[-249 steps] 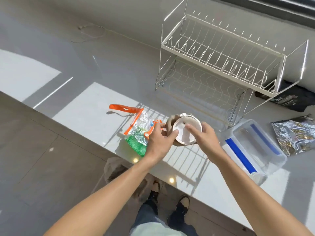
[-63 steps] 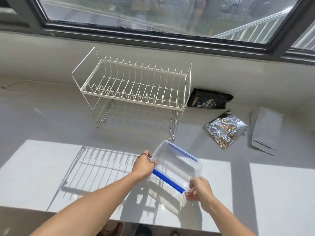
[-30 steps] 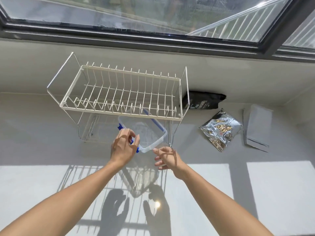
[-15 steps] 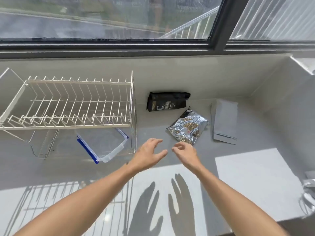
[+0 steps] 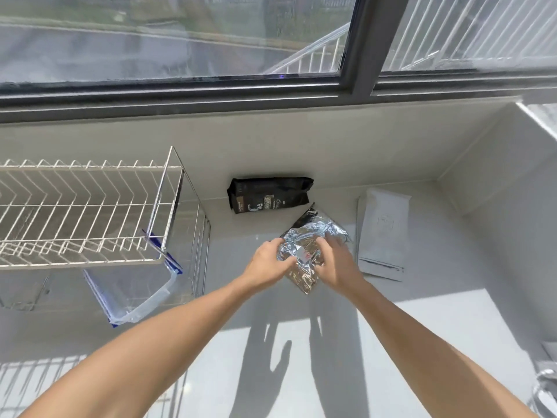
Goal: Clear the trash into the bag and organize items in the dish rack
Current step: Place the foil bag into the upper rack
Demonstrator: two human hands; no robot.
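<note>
A crinkled silver foil wrapper (image 5: pixel 313 236) lies on the white counter, and both hands are on it. My left hand (image 5: pixel 268 262) grips its left edge, my right hand (image 5: pixel 337 262) its right side. A black pouch (image 5: pixel 269 194) lies against the back wall behind it. To the right lies a flat white paper bag (image 5: pixel 382 230). The white wire dish rack (image 5: pixel 90 212) stands at the left. A clear plastic container with blue clips (image 5: pixel 132 291) sits on its lower tier, sticking out toward me.
A window (image 5: pixel 180 40) with a dark frame runs along the back. The counter ends in a side wall (image 5: pixel 497 182) on the right. A shiny metal object (image 5: pixel 545 390) shows at the lower right edge. Sunlit counter lies in front of me.
Both hands have reached forward from open above the counter and closed on the foil wrapper. The view has shifted right; the clear container stays in the rack's lower tier.
</note>
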